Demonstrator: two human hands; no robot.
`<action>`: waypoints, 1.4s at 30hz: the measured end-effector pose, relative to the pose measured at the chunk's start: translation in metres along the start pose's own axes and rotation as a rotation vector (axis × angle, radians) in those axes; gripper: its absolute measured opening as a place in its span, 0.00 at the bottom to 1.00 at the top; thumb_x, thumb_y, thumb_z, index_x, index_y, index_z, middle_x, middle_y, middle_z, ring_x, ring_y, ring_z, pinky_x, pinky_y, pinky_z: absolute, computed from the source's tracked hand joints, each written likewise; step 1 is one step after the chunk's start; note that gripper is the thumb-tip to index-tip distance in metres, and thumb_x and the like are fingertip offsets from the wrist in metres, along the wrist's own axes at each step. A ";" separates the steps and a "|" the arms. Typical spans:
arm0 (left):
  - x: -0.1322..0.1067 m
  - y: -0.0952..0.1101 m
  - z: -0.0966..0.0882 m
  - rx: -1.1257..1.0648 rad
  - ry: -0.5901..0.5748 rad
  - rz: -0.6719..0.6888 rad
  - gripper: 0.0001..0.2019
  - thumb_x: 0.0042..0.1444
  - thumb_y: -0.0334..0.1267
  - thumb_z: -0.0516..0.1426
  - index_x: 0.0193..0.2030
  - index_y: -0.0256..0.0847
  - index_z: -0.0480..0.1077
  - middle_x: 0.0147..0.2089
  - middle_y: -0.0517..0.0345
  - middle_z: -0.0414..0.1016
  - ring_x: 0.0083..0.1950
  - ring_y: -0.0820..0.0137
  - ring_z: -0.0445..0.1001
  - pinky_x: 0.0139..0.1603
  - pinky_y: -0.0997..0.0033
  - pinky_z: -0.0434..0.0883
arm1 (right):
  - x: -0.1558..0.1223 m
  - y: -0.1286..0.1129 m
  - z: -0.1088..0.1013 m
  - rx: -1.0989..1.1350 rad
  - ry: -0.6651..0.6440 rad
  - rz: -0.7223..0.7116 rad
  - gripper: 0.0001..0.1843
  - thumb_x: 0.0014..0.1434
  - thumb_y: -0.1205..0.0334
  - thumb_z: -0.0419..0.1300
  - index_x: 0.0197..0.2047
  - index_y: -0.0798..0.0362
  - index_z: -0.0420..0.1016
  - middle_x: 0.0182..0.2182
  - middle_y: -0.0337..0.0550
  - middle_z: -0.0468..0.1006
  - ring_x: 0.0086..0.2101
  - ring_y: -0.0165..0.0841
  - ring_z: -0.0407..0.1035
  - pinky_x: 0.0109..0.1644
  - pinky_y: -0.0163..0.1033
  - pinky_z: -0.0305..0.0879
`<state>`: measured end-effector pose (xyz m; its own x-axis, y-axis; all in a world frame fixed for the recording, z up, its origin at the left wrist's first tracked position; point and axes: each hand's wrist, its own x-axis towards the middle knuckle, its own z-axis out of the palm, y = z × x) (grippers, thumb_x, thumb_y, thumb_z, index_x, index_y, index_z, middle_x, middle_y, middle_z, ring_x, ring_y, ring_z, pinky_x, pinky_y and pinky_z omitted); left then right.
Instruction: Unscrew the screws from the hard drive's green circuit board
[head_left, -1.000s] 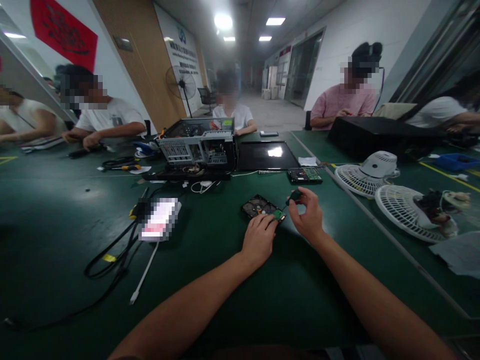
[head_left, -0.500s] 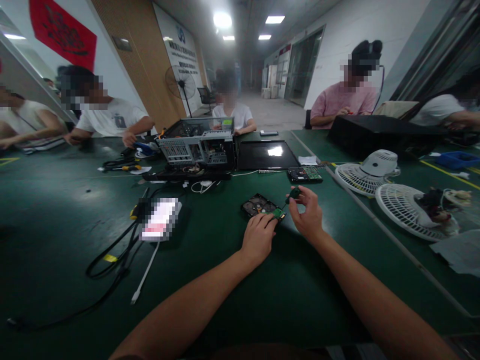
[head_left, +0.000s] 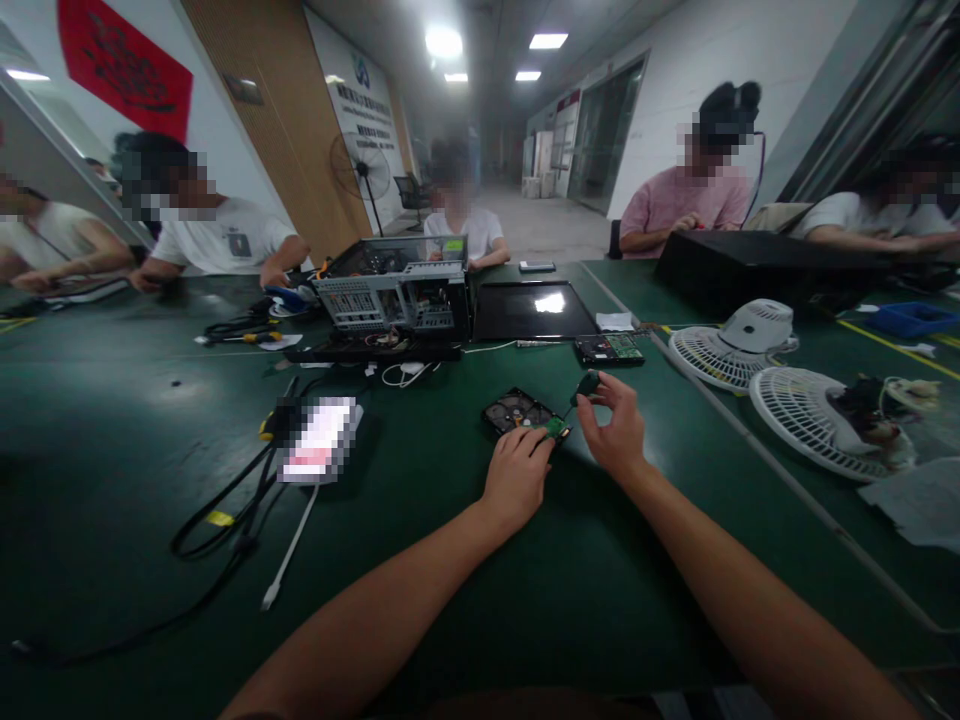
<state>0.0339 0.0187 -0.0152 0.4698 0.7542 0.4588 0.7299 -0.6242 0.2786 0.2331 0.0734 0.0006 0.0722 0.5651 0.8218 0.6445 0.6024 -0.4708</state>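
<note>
A black hard drive point(head_left: 514, 411) lies on the green table point(head_left: 465, 590) just beyond my hands, with a small green circuit board point(head_left: 556, 429) at its near right corner. My left hand point(head_left: 516, 478) rests on the table, its fingertips pinched on that board. My right hand point(head_left: 613, 428) is closed round a small screwdriver with a dark handle point(head_left: 587, 385), whose thin shaft slants down to the board.
An open computer case point(head_left: 394, 292), a black panel point(head_left: 531, 310) and another circuit board point(head_left: 609, 349) lie further back. White fan grilles point(head_left: 814, 415) sit right. A blurred white device point(head_left: 319, 438), black cables point(head_left: 225, 515) and a yellow-handled tool lie left. Several people sit around the table.
My hands have barely moved; the right hand has shifted very slightly on the screwdriver. A person at the far left has drawn an arm in.
</note>
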 end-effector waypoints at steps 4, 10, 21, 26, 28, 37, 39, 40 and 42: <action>0.000 0.000 0.000 -0.001 -0.006 -0.001 0.22 0.63 0.30 0.59 0.64 0.44 0.68 0.65 0.52 0.70 0.65 0.56 0.65 0.66 0.51 0.64 | 0.004 0.000 -0.001 0.049 0.038 -0.084 0.30 0.62 0.62 0.65 0.64 0.47 0.58 0.63 0.56 0.69 0.51 0.40 0.77 0.47 0.49 0.82; 0.001 0.001 0.000 -0.001 -0.007 0.004 0.23 0.62 0.29 0.59 0.64 0.44 0.67 0.65 0.52 0.70 0.65 0.56 0.65 0.66 0.50 0.64 | 0.004 -0.004 -0.002 0.061 0.057 -0.036 0.28 0.61 0.62 0.67 0.60 0.47 0.62 0.57 0.52 0.72 0.45 0.38 0.77 0.36 0.43 0.82; 0.002 0.001 0.000 0.008 -0.025 -0.007 0.23 0.63 0.30 0.59 0.64 0.44 0.68 0.65 0.52 0.70 0.66 0.55 0.64 0.66 0.50 0.64 | 0.008 -0.008 -0.008 0.009 0.004 -0.107 0.28 0.61 0.65 0.65 0.62 0.47 0.62 0.58 0.54 0.69 0.51 0.41 0.73 0.38 0.44 0.82; 0.001 0.001 -0.001 0.007 -0.017 -0.002 0.22 0.63 0.29 0.58 0.64 0.43 0.67 0.65 0.53 0.70 0.66 0.56 0.64 0.67 0.50 0.64 | 0.007 -0.008 -0.006 0.050 -0.020 -0.106 0.28 0.63 0.66 0.62 0.63 0.47 0.58 0.60 0.54 0.69 0.49 0.40 0.75 0.40 0.46 0.82; 0.001 0.001 -0.001 0.005 -0.017 -0.004 0.23 0.63 0.29 0.59 0.64 0.43 0.67 0.65 0.52 0.70 0.66 0.55 0.64 0.67 0.50 0.64 | 0.006 -0.008 -0.006 0.014 -0.003 -0.096 0.27 0.62 0.65 0.63 0.62 0.47 0.60 0.57 0.53 0.70 0.45 0.38 0.75 0.39 0.46 0.82; 0.001 0.002 -0.001 0.004 -0.015 -0.003 0.22 0.63 0.29 0.59 0.63 0.43 0.68 0.65 0.51 0.70 0.66 0.55 0.64 0.66 0.49 0.64 | 0.008 -0.009 -0.009 -0.034 -0.056 -0.118 0.28 0.62 0.64 0.63 0.62 0.47 0.60 0.56 0.54 0.69 0.46 0.39 0.74 0.35 0.42 0.80; 0.001 0.002 -0.001 0.001 -0.014 0.000 0.22 0.63 0.29 0.59 0.63 0.43 0.68 0.65 0.51 0.70 0.66 0.55 0.64 0.66 0.49 0.64 | 0.008 -0.009 -0.010 -0.051 -0.066 -0.112 0.27 0.62 0.63 0.62 0.62 0.47 0.60 0.56 0.54 0.70 0.46 0.40 0.74 0.35 0.43 0.79; 0.001 0.002 -0.001 0.001 -0.012 0.000 0.22 0.63 0.29 0.58 0.63 0.44 0.68 0.65 0.51 0.70 0.66 0.55 0.64 0.66 0.49 0.64 | 0.008 -0.008 -0.011 -0.066 -0.065 -0.104 0.26 0.62 0.63 0.62 0.62 0.47 0.60 0.55 0.53 0.71 0.43 0.38 0.74 0.35 0.43 0.79; 0.001 0.002 -0.001 0.001 -0.012 0.001 0.22 0.63 0.29 0.58 0.64 0.43 0.68 0.65 0.51 0.70 0.66 0.55 0.64 0.66 0.49 0.64 | 0.008 -0.008 -0.012 -0.097 -0.060 -0.092 0.25 0.63 0.62 0.62 0.61 0.48 0.61 0.52 0.52 0.71 0.37 0.35 0.74 0.35 0.43 0.78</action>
<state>0.0348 0.0181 -0.0132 0.4762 0.7561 0.4490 0.7300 -0.6246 0.2774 0.2378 0.0668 0.0148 -0.0341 0.5443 0.8382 0.7168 0.5977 -0.3590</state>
